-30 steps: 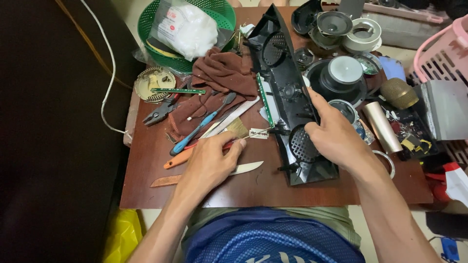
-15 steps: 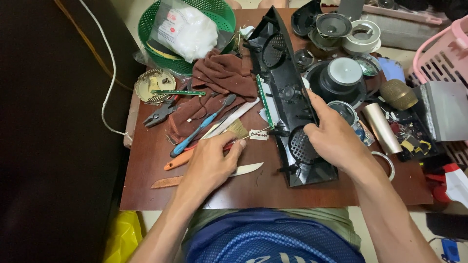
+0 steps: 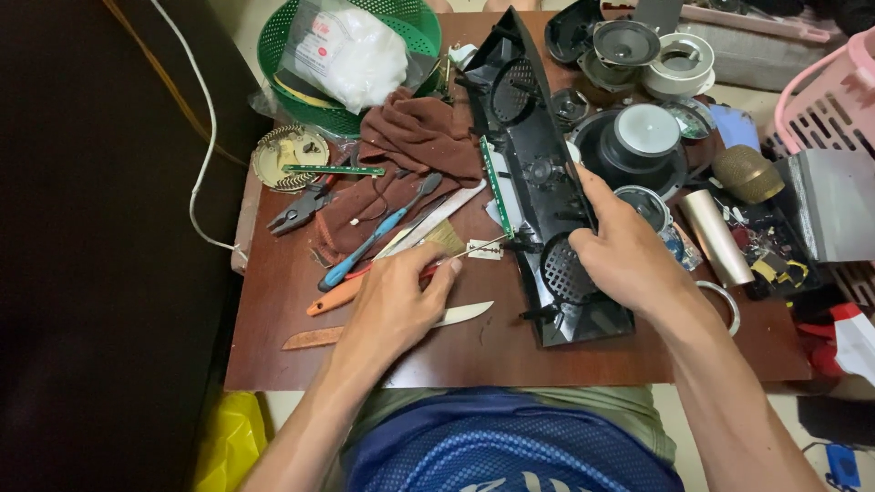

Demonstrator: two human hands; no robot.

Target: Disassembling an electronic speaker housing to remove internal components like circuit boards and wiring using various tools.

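A long black plastic speaker housing (image 3: 533,173) with round grilles lies lengthwise on the brown table (image 3: 510,351). A narrow green circuit strip (image 3: 496,187) runs along its left edge. My right hand (image 3: 620,251) grips the housing's near end from the right side. My left hand (image 3: 396,296) is closed on a thin screwdriver (image 3: 474,248) with a red handle, and its tip points right, at the housing's left edge. A small white flat blade (image 3: 483,251) lies just under the shaft.
A brown cloth (image 3: 410,146), blue-handled screwdriver (image 3: 365,255), pliers (image 3: 296,210), orange-handled tool (image 3: 333,299) and knife (image 3: 460,314) lie left of the housing. A green basket (image 3: 292,91) stands far left. Speaker parts (image 3: 643,137), a metal cylinder (image 3: 715,237) and a pink basket (image 3: 820,91) crowd the right.
My left hand has shifted slightly up and right, bringing the screwdriver tip closer to the housing. My right hand keeps its grip in nearly the same place.
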